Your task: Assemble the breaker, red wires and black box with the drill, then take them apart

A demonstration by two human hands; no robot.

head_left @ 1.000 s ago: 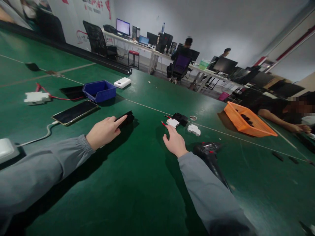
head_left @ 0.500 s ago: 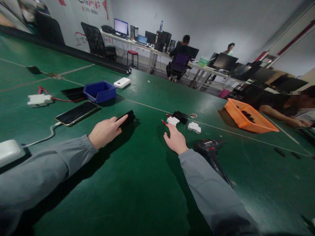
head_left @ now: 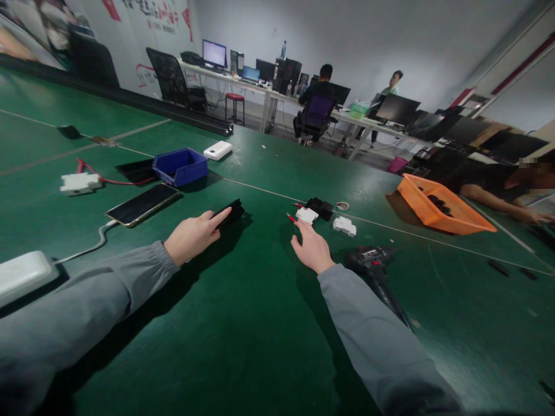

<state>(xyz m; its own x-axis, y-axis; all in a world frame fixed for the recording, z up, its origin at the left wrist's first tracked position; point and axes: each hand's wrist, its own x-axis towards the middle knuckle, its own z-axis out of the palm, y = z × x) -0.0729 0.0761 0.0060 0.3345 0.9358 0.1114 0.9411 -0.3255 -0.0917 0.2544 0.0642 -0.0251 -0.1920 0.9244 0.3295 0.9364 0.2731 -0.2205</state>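
Green tabletop (head_left: pixel 260 335) fills my lower frame. Left of centre, my left hand (head_left: pixel 191 238) grasps a black part (head_left: pixel 235 212), likely light, stiff; I'd pinch its sides. Right hand (head_left: pixel 314 249) meets a white block (head_left: pixel 307 215), grip unclear.

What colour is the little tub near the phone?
The small open bin is blue, seen best in the head view.

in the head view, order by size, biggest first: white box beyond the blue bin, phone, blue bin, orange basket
1. Orange basket
2. Blue bin and phone, too alike to rank
3. White box
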